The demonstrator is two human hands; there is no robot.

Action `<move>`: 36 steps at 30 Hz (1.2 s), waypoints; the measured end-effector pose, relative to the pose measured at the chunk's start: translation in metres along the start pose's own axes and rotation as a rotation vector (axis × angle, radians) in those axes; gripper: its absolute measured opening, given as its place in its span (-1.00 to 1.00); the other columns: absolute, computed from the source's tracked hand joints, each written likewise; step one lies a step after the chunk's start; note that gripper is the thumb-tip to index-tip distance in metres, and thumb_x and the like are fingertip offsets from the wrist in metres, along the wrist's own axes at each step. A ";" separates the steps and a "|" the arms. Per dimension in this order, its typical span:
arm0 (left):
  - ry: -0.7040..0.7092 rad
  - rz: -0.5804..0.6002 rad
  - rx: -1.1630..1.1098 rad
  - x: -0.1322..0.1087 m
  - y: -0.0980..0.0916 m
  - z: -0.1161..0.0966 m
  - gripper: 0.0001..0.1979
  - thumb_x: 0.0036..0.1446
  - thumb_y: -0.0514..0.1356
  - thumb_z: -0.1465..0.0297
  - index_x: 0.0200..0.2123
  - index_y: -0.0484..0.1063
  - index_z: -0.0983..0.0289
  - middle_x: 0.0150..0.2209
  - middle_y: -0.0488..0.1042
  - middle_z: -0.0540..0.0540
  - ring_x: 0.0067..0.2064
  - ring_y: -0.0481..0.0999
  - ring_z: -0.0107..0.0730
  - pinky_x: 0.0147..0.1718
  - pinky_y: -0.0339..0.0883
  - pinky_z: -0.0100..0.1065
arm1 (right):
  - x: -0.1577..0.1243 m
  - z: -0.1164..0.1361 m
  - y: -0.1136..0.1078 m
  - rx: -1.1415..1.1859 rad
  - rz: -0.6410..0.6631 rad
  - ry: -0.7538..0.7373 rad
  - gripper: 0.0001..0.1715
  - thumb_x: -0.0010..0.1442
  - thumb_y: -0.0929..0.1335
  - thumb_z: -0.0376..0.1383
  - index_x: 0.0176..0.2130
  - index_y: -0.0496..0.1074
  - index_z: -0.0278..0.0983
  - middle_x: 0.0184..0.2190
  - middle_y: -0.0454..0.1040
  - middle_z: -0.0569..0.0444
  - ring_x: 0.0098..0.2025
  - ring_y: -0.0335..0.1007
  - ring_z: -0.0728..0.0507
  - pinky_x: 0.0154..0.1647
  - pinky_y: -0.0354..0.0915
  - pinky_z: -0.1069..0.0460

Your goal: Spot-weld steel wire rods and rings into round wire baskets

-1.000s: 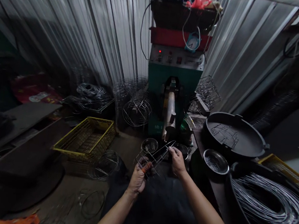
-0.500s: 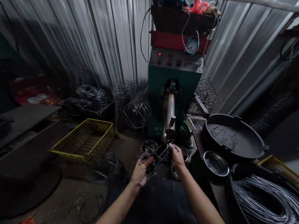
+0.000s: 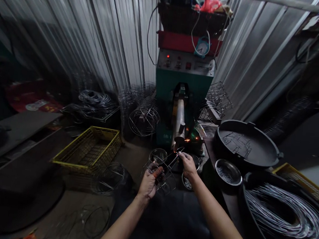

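Observation:
My left hand point(image 3: 148, 182) is closed on a thin wire frame point(image 3: 168, 179), with an orange-brown wrap on one finger. My right hand point(image 3: 187, 164) pinches a thin metal wire point(image 3: 179, 152) at the far end of that frame, right under the tip of the spot welder's arm point(image 3: 179, 121). Small orange sparks point(image 3: 187, 140) glow beside the tip. The green welding machine point(image 3: 166, 86) stands straight ahead with a red light lit on its panel. The exact contact between wire and tip is too small to make out.
A yellow wire basket point(image 3: 86, 148) stands left on the floor, near wire rings point(image 3: 112, 178) and coils point(image 3: 94, 100). To the right are a black round pan point(image 3: 259, 154), a metal bowl of small pieces point(image 3: 229, 173) and a tub holding long bent wires point(image 3: 282, 212).
Orange sparks have appeared around the welder's tip. Both hands keep their grip in nearly the same place. The whole view has shifted slightly.

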State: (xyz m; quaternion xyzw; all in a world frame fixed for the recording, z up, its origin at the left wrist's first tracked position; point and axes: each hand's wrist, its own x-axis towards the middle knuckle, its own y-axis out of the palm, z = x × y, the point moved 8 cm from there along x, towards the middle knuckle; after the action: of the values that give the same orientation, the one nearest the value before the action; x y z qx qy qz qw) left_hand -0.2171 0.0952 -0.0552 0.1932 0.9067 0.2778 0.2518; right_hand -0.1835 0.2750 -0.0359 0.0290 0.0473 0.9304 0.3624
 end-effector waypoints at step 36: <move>0.102 0.168 0.096 -0.015 -0.023 -0.020 -0.61 -0.36 0.37 0.32 -0.40 0.32 0.30 -0.62 0.36 -0.06 -0.61 0.34 -0.51 -0.61 0.24 -0.46 | -0.094 -0.123 -0.099 -0.083 -0.093 0.349 -0.64 -0.27 0.39 -0.07 -0.41 0.46 -0.19 -0.36 0.49 0.05 -0.29 0.43 -0.22 -0.34 0.36 -0.05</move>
State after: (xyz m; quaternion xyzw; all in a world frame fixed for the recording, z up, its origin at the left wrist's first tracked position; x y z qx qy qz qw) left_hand -0.2214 0.0620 -0.0490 0.2658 0.9113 0.2636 0.1716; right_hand -0.0591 0.2758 -0.1712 -0.1500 0.0723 0.9046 0.3924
